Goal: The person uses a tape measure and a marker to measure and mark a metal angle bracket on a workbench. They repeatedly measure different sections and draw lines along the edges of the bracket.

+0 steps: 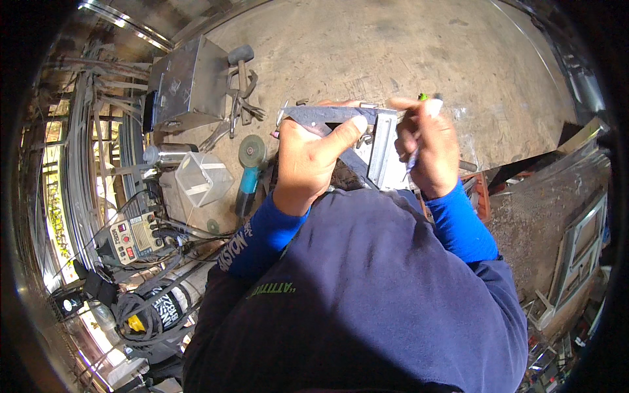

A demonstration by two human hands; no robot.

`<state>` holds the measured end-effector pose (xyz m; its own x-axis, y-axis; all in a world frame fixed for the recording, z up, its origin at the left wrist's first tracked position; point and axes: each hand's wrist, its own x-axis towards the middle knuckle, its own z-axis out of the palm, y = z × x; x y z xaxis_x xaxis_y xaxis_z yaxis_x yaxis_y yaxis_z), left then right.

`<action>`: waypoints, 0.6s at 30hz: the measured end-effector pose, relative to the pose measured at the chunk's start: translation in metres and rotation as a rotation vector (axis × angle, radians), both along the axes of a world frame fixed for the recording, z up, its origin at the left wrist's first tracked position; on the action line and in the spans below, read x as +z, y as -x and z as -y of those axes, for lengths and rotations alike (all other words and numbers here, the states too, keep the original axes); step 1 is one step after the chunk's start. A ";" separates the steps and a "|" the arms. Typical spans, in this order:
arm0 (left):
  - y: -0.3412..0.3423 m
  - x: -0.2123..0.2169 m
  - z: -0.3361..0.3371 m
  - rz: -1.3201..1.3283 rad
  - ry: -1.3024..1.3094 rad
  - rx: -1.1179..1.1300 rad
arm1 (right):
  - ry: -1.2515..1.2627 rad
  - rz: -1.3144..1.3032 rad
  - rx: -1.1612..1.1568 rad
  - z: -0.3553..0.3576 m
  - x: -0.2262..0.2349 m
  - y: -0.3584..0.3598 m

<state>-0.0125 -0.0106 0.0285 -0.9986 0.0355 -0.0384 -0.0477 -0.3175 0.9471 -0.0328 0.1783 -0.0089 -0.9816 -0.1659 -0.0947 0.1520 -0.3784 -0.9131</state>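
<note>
Snugly, left hand (304, 160) around dark bar (334, 116)

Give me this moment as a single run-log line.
Left hand: gripping angular metal piece | Right hand: blurred, holding slim pen-like tool | Table, left side: teal angle grinder, mallet

The left hand (304, 157) grips a dark bar (331, 116) with a pale strip (382, 149) at its right end; the right hand (431, 141), blurred, holds a slim pen-like tool (412, 160). Off left, a teal grinder (248, 179) lies on the surface (327, 52).
</note>
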 end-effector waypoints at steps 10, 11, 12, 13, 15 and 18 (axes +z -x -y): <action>0.001 -0.004 -0.003 -0.039 0.048 0.037 | 0.053 -0.286 -0.299 -0.024 0.027 0.010; 0.002 -0.005 -0.003 -0.050 0.061 0.033 | -0.056 -0.332 -0.371 -0.019 0.032 0.007; 0.002 -0.004 -0.004 -0.060 0.074 0.034 | -0.022 -0.461 -0.240 -0.027 0.029 0.007; 0.002 -0.004 -0.003 -0.071 0.086 0.035 | -0.025 -0.451 -0.264 -0.024 0.031 0.006; 0.001 -0.002 -0.003 -0.052 0.105 0.016 | -0.011 -0.441 -0.290 -0.015 0.037 0.003; -0.001 0.002 -0.002 -0.002 0.117 -0.013 | -0.017 -0.462 -0.282 -0.009 0.038 0.005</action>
<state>-0.0112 -0.0084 0.0308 -0.9982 0.0442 -0.0412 -0.0494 -0.2038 0.9778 -0.0376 0.1873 0.0290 -0.9279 0.1076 0.3569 -0.3720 -0.3312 -0.8672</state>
